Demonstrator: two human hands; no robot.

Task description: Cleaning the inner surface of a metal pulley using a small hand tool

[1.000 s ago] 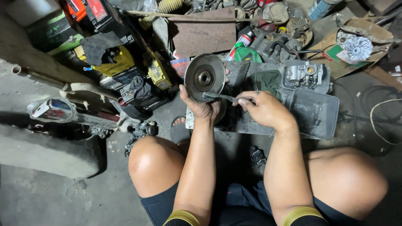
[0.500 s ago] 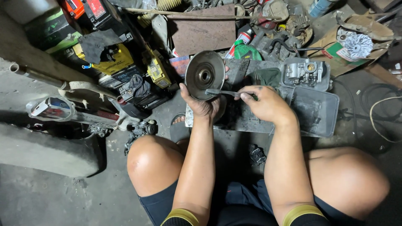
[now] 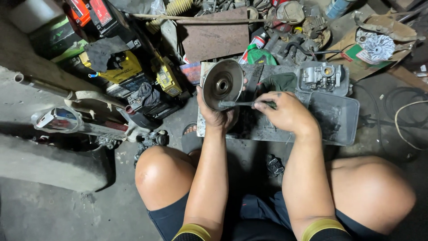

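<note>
My left hand (image 3: 215,114) grips a round grey metal disc (image 3: 223,83) with a hub hole in its middle, holding it upright from below. My right hand (image 3: 287,111) holds a small brush (image 3: 240,104) by its green handle, and the bristle end lies against the lower face of the disc. Both hands hover over a dirty grey plastic tray (image 3: 336,118) on the floor, between my bare knees.
A metal carburettor (image 3: 321,76) sits at the tray's far end beside a green rag (image 3: 281,81). Several batteries (image 3: 117,67), a rusty plate (image 3: 216,38), a spray can (image 3: 254,44) and engine parts crowd the back. A metal frame part (image 3: 76,118) lies left; a cable (image 3: 412,120) loops right.
The brush tip has slid left and down across the disc face. My hands and the disc stay in nearly the same place.
</note>
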